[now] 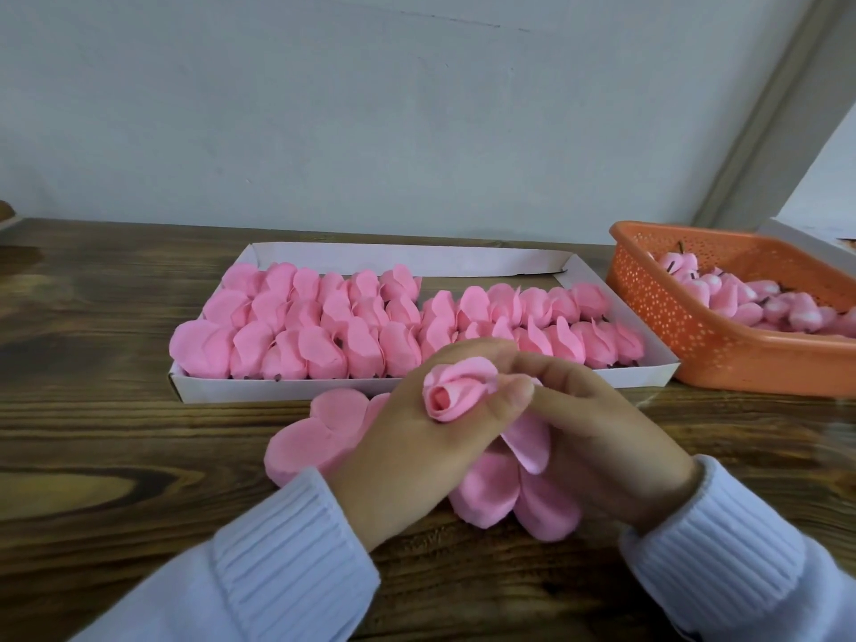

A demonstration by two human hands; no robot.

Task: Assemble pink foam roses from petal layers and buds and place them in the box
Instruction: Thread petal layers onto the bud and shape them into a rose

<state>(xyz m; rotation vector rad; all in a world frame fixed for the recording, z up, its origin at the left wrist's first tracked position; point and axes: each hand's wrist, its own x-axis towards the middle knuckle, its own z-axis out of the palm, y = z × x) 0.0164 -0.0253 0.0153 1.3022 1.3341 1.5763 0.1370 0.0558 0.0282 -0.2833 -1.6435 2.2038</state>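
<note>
The left hand (407, 437) comes up from the lower left in a white ribbed sleeve (282, 549). Its forefinger and thumb are closed around a pink foam bud (447, 396), which is held above the table just in front of the box, tip towards the camera, with one petal already wrapped round it. The right hand (602, 433) meets it from the other side. Its fingers are curled in against the bud and grip a thin petal layer (528, 440), one lobe of which hangs down between the two hands. How the right thumb lies is hidden.

Under both hands a thick stack of petal layers (301, 449) lies flat on the table (116, 410), its lobes showing to the left of the left wrist and below the right hand. The table is dark, strongly grained wood.

Behind the hands is a shallow white cardboard box (417, 259) holding rows of finished pink roses (324, 326) packed close together on their sides. The left part holds three rows and the right part two, leaving a bare strip at the back right. Just beside the box on the right stands an orange perforated plastic basket (685, 326) holding loose buds (750, 301) with short dark stems. A plain pale grey-blue wall (370, 108) rises behind the table.
</note>
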